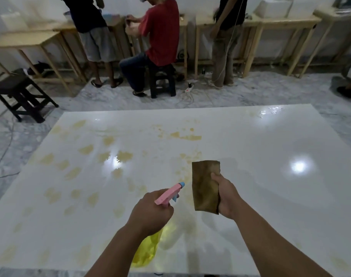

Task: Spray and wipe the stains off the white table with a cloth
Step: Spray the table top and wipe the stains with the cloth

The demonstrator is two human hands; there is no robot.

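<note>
While two bare hands hover over it, one white bench [270,196] fills the lower half of the view, its top smooth, glossy and bright with lamp glare. One spray bottle [148,246] and one cloth [205,186] are in use. The left hand [150,211] has its grip clenched around the neck of the bottle, which has a see-through yellow plastic body hanging below the wrist, a pink trigger head [167,194] and a small blue nozzle pointing away across the bench. The right hand [227,196] grasps the cloth, thumb pressed on its upper face and fingers curled under one long edge; the cloth is a brownish-tan rectangle, folded flat, soft and slightly mottled, held just beside the nozzle and above the surface. Yellowish-brown stains [86,149] are scattered over the left and middle of the bench in many separate blotches, more than twenty by rough count, with one longer smear [187,136] toward the far side; the right part looks mostly clean and shiny. Beyond the bench lies a grey marbled floor [240,92] with a white power strip [188,88] and cables on it. Three people stand or sit at a row of light wooden tables [280,23] along the far wall, one in a red shirt [162,31] on a dark stool [162,80]; a second dark stool [21,92] stands at the left, and what may be a fourth person shows at the right edge.
</note>
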